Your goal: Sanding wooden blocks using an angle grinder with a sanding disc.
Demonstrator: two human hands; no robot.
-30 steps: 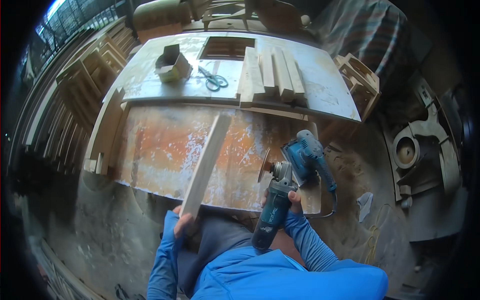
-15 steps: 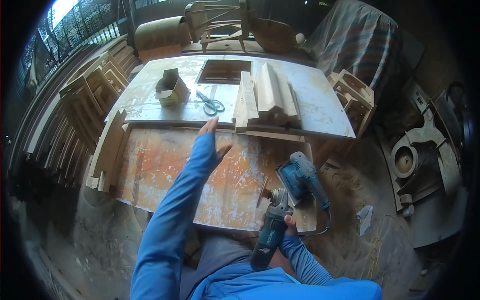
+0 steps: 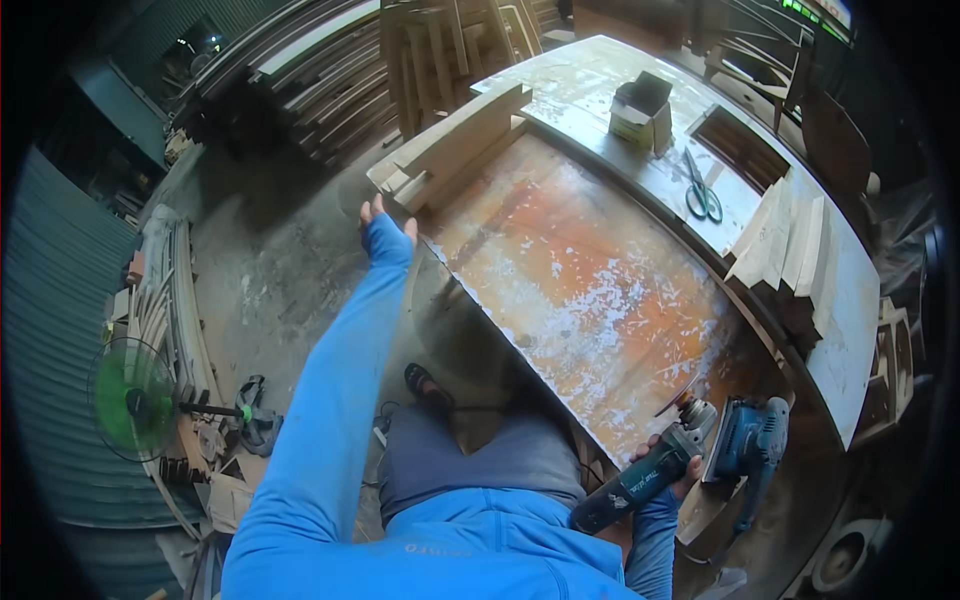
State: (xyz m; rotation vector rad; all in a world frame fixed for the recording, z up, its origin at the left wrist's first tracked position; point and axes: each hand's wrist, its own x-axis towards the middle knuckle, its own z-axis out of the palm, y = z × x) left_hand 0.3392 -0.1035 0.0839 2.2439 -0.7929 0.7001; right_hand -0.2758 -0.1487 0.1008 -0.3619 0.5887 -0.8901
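Note:
My right hand (image 3: 686, 482) is wrapped round the body of a dark teal angle grinder (image 3: 632, 486), whose disc (image 3: 678, 396) stands over the table's near right corner. My left hand (image 3: 386, 224) is stretched out at the table's left corner, fingers apart and holding nothing. Just beyond its fingertips are the near ends of several wooden boards (image 3: 450, 145) along the table's left edge; I cannot tell whether they touch. A blue sander (image 3: 742, 440) sits beside the grinder. The worn orange work table (image 3: 570, 255) lies between my hands.
A raised white panel (image 3: 570, 80) bears an open cardboard box (image 3: 642, 112), green-handled scissors (image 3: 702, 196) and several wooden pieces (image 3: 785, 240). Stacked timber (image 3: 335, 95) lies at the far left. A green fan (image 3: 135, 398) stands at the left, near wood scraps.
My view has turned to the left. My left arm has swung from the table's middle to its left corner by the boards. The grinder stays in my right hand.

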